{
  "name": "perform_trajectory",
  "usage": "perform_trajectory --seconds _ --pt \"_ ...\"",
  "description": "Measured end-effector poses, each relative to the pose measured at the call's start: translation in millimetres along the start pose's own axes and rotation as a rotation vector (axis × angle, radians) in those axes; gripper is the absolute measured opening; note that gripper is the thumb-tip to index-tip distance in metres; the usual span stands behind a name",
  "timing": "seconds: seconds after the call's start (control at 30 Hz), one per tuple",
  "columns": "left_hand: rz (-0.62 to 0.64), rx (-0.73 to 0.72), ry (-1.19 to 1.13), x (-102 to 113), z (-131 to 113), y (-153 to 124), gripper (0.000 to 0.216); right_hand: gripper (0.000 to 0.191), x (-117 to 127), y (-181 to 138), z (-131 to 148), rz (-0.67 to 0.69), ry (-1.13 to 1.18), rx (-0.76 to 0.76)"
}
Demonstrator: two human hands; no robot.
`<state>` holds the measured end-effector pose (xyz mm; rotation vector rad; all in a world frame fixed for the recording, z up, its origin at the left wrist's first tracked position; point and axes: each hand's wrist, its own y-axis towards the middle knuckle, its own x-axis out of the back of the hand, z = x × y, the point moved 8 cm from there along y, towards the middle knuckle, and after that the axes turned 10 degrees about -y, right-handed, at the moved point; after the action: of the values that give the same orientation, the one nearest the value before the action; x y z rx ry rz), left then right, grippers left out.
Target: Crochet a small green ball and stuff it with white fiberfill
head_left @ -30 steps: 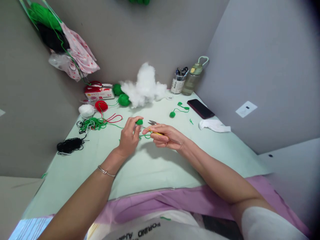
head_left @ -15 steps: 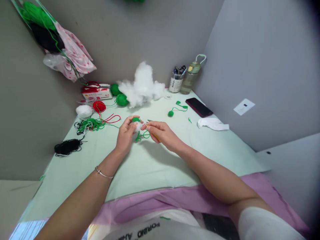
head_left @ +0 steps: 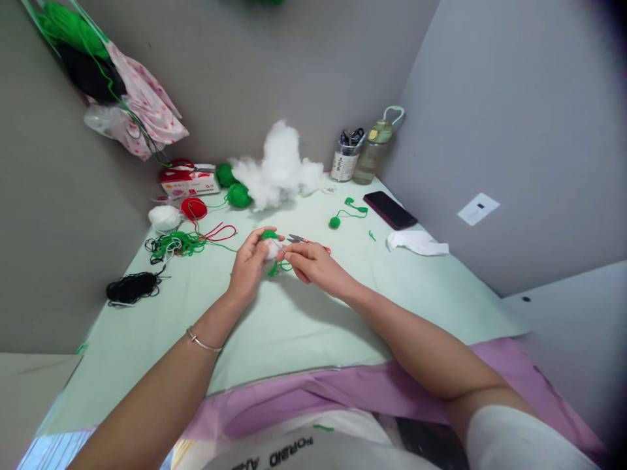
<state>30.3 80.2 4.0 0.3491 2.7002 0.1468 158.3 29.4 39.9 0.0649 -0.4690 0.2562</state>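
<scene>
My left hand (head_left: 249,262) is closed round a small green crocheted piece (head_left: 268,235) with white stuffing showing in it. My right hand (head_left: 313,265) pinches a thin crochet hook whose tip touches the stuffing. A loose green yarn tail (head_left: 278,267) hangs below the piece between both hands. Small thread snips (head_left: 300,240) lie on the pale green table (head_left: 304,320) just behind my right fingers.
At the back are a heap of white stuffing (head_left: 280,166), green yarn balls (head_left: 238,194), a red ball (head_left: 194,208), a box (head_left: 190,181), a pen cup (head_left: 345,158) and a bottle (head_left: 375,147). Tangled green (head_left: 176,243) and black yarn (head_left: 132,287) lie left; a phone (head_left: 390,210) and tissue (head_left: 416,243) right.
My right hand has shifted left and turned, bringing the hook tip against the stuffing in the green piece. The snips behind it show more fully. The left hand barely moved.
</scene>
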Motion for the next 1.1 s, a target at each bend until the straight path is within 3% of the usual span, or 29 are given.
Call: perform_trajectory --seconds 0.33,0.6,1.1 --pt "-0.011 0.029 -0.035 0.1 0.3 2.5 0.044 0.026 -0.3 1.1 -1.7 0.0 -0.006 -0.012" --pt "-0.027 0.072 -0.058 2.6 0.9 4.1 0.038 0.027 4.3 1.6 -5.4 0.021 0.188 -0.005" --pt "-0.008 0.061 0.037 -0.1 3.6 1.1 0.041 0.02 -0.6 4.5 -11.8 -0.016 0.279 -0.051"
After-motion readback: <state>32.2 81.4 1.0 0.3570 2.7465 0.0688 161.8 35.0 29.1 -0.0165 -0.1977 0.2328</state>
